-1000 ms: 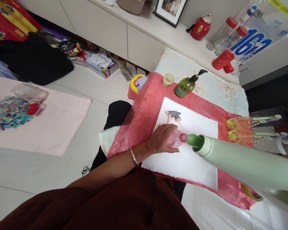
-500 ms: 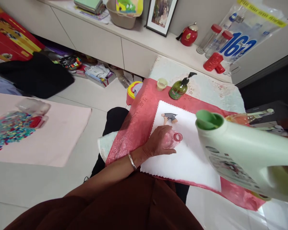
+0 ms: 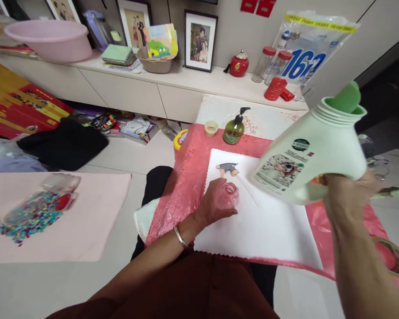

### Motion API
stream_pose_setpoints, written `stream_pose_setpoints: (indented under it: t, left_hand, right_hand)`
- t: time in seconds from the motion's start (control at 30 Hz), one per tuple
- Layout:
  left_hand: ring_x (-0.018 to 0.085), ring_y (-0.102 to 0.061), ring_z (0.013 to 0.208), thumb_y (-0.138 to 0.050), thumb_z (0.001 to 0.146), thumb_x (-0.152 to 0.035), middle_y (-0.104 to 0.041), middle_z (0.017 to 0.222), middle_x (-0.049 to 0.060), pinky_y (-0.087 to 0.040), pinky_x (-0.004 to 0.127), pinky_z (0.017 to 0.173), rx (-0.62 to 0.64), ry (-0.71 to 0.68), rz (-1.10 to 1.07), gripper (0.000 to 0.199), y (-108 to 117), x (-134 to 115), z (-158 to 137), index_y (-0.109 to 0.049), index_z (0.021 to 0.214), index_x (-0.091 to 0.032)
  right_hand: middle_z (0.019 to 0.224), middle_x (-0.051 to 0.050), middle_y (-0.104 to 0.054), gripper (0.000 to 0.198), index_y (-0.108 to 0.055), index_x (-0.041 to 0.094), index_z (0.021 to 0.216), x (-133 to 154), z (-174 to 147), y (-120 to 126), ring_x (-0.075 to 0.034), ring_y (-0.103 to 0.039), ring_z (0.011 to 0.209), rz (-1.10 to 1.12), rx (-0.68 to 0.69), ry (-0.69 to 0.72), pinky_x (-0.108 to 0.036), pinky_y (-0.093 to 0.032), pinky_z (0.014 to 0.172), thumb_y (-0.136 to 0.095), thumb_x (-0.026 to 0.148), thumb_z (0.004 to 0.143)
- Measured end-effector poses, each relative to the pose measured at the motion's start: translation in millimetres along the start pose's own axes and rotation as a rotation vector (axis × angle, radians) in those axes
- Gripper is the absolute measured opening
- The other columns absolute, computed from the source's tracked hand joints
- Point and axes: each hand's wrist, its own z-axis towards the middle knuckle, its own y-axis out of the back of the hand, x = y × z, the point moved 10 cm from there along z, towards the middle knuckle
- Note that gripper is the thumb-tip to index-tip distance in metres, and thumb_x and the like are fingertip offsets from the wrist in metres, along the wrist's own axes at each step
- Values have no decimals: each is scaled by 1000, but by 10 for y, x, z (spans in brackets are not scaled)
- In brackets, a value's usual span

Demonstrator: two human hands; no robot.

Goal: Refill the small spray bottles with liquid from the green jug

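My left hand point(image 3: 216, 201) is wrapped round a small clear pink bottle point(image 3: 231, 195) that stands uncapped on a white mat point(image 3: 266, 230). In my right hand point(image 3: 347, 192), gripped by its handle, is a large pale green detergent jug point(image 3: 292, 155). The jug is held above the right part of the mat, nearly upright, its open mouth with a green spout at the top. Behind the pink bottle lies a trigger spray head point(image 3: 228, 168), its thin tube reaching right across the mat.
A green pump bottle point(image 3: 234, 130) and a small cup point(image 3: 211, 128) stand on the red table cover point(image 3: 182, 177) behind the mat. A roll of tape point(image 3: 392, 257) lies at the right. On a pink table point(image 3: 96, 221) at left are scattered colourful pieces point(image 3: 36, 219).
The jug has swung from tilted leftward, mouth toward the pink bottle, to nearly upright. My right hand has come into view. My left hand still holds the pink bottle. The camera view has shifted.
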Motion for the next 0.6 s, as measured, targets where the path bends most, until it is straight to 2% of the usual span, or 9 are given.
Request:
stream_pose_setpoints:
  t: [0.13, 0.27, 0.43, 0.6]
  left_hand:
    - [39, -58, 129, -76, 64, -81, -52, 136, 17, -50, 63, 110, -9, -14, 24, 106, 31, -11, -2, -40, 144, -24]
    - [40, -60, 127, -77, 62, -82, -55, 135, 17, -54, 65, 106, -1, -73, 116, 106, 32, -65, -1, -38, 145, -30]
    - [40, -62, 125, -80, 61, -80, -57, 134, 18, -56, 65, 105, 0, -95, 130, 105, 46, -132, 11, -41, 144, -29]
    - [40, -62, 125, -79, 65, -76, -58, 134, 17, -54, 64, 105, -10, -35, 106, 101, 61, -86, 17, -40, 144, -26]
  right_hand:
    - [66, -2, -46, 33, -53, 16, 71, -428, -136, -273, -12, -41, 56, 65, -50, -72, -23, -34, 46, -61, 46, 61]
    - [67, 0, -44, 36, -54, 15, 76, -666, -228, -373, -12, -42, 59, 61, -121, -88, -20, -35, 49, -59, 47, 62]
    - [74, -1, -53, 43, -60, 13, 85, -724, -272, -344, -14, -47, 66, 17, -100, -88, -22, -42, 58, -61, 51, 65]
    - [89, -4, -61, 50, -69, 13, 96, -649, -409, -281, -17, -56, 78, -37, 8, -97, -28, -48, 72, -68, 53, 66]
